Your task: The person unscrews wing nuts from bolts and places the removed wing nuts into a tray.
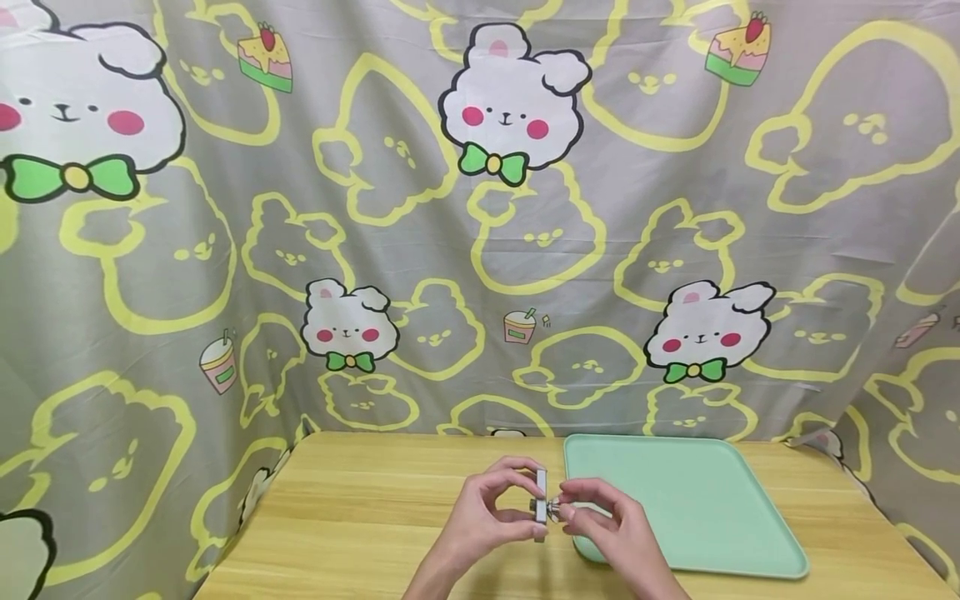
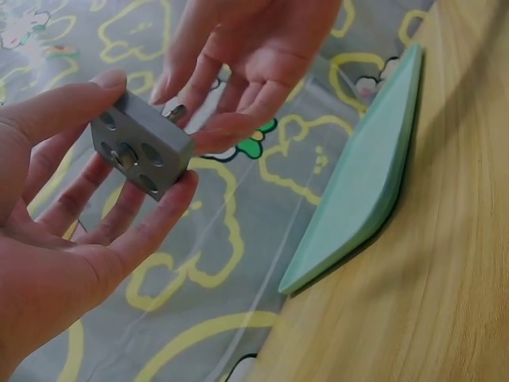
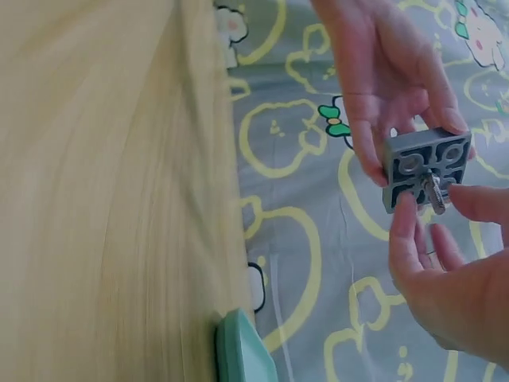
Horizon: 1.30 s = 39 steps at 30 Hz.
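My left hand (image 1: 483, 512) grips a grey square block (image 2: 143, 145) by its edges, thumb on one side and fingers on the other. Round holes show on one face in the left wrist view, with a metal piece in the middle one. From the ribbed face in the right wrist view, a threaded metal bolt (image 3: 433, 192) sticks out of the block's centre. The thumb and fingers of my right hand (image 1: 618, 529) are at the bolt's end, close to the block; in the head view they pinch a small metal part (image 1: 553, 510) there.
A light green tray (image 1: 690, 500) lies on the wooden table (image 1: 337, 500), right of and behind my right hand. Behind the table hangs a grey curtain (image 1: 420, 267) with rabbit and yellow outline patterns.
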### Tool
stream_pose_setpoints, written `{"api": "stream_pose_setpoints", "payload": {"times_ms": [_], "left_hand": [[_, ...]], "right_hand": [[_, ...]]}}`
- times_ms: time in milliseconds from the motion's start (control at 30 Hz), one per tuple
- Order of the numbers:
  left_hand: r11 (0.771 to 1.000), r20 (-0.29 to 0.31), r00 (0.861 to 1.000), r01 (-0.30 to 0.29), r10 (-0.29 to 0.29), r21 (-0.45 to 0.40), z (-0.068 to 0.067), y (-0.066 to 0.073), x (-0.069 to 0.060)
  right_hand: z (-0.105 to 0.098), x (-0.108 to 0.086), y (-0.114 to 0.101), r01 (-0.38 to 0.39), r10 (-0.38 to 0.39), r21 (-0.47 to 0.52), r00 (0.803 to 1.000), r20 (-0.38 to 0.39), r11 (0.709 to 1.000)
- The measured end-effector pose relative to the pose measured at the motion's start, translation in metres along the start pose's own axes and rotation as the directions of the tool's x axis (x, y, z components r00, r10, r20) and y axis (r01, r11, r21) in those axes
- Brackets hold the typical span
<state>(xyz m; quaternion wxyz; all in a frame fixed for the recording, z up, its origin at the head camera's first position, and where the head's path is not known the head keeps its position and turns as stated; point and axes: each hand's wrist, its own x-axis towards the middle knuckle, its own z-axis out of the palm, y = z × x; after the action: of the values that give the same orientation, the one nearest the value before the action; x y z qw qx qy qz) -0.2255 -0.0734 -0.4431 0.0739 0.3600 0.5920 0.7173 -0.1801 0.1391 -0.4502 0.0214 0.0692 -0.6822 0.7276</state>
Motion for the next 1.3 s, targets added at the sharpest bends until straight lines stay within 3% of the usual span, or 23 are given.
{"api": "stream_pose_setpoints", "payload": {"times_ms": [100,233,400,600,767,867,967,1033,1100,1200,1300], "left_hand": [[1.0,0.005,1.0,-0.006,0.005,0.008,0.002,0.0,0.0],[1.0,0.01,1.0,0.011,-0.011,0.024,0.005,0.0,-0.001],[0.998,0.01,0.999,0.048,-0.049,0.048,0.008,0.0,-0.001],[0.996,0.006,0.998,0.065,-0.065,0.061,0.009,0.0,-0.001],[0.996,0.001,0.998,0.06,-0.06,0.066,0.01,-0.001,-0.001],[0.997,-0.002,0.999,0.047,-0.047,0.054,0.01,-0.002,-0.001],[0.998,-0.005,0.999,0.044,-0.044,0.034,0.01,-0.002,-0.001],[0.999,-0.004,0.999,0.045,-0.045,0.02,0.009,-0.002,0.0],[0.999,-0.002,0.999,0.042,-0.042,0.006,0.008,-0.003,0.0],[0.999,0.006,0.999,0.032,-0.032,-0.013,0.006,-0.003,-0.001],[0.999,0.008,1.0,0.031,-0.031,-0.025,0.005,-0.004,-0.001]], "right_hand": [[-0.005,0.002,0.001,-0.098,0.094,0.05,0.993,0.075,0.994],[-0.008,0.004,0.004,-0.158,0.145,0.08,0.979,0.143,0.984],[-0.009,0.005,0.006,-0.193,0.18,0.086,0.974,0.134,0.977],[-0.009,0.005,0.007,-0.179,0.171,0.061,0.979,0.112,0.982],[-0.007,0.003,0.006,-0.109,0.106,0.025,0.99,0.092,0.994],[-0.003,0.001,0.006,0.006,-0.004,-0.028,0.997,0.078,1.0],[0.001,-0.001,0.008,0.15,-0.145,-0.107,0.988,0.052,0.983],[0.003,-0.002,0.011,0.26,-0.257,-0.172,0.966,0.041,0.95],[0.005,-0.002,0.014,0.376,-0.375,-0.23,0.926,0.051,0.898],[0.005,-0.002,0.018,0.537,-0.536,-0.309,0.839,0.096,0.785],[0.004,0.001,0.021,0.661,-0.661,-0.384,0.734,0.156,0.645]]}}
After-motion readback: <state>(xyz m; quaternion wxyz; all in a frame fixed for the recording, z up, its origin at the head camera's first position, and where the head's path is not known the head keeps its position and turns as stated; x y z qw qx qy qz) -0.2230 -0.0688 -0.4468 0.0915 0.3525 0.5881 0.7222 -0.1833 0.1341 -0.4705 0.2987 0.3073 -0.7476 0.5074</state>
